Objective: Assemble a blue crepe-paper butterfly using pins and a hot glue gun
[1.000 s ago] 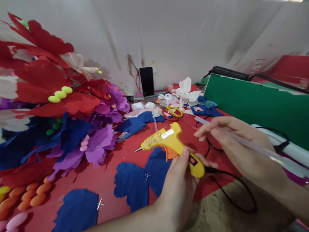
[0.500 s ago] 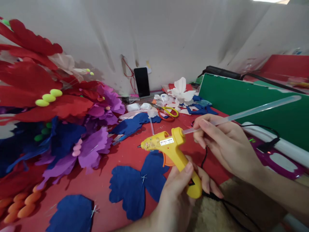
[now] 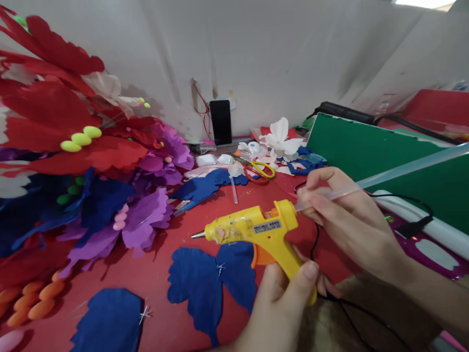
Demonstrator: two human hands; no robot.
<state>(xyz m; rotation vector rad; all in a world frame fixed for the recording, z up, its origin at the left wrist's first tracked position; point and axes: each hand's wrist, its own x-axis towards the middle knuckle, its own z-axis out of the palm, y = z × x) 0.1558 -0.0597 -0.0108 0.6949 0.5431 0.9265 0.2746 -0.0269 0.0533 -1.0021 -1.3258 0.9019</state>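
Observation:
My left hand [image 3: 284, 305] is wrapped round the handle of a yellow glue gun [image 3: 252, 230] with an orange trigger, its metal nozzle pointing left above the red table [image 3: 157, 269]. My right hand [image 3: 348, 215] pinches a long clear glue stick [image 3: 399, 171] whose front end sits at the back of the gun. The stick slants up to the right edge of the view. A black cord [image 3: 351, 308] runs from the gun's handle. Just below the gun lies a blue paper petal piece [image 3: 212, 283] with a staple in its middle.
A heap of red, purple and blue paper flowers [image 3: 84, 166] fills the left. Orange foam beads [image 3: 32, 298] lie at the lower left, another blue petal [image 3: 110, 320] near the front. Scissors [image 3: 258, 170], white flowers [image 3: 280, 139], a black phone [image 3: 221, 122] stand behind. A green board [image 3: 384, 156] is at right.
The glue gun has come lower and nearer, level with its nozzle to the left. My right hand brought the glue stick round from lying across the wrist to the back of the gun.

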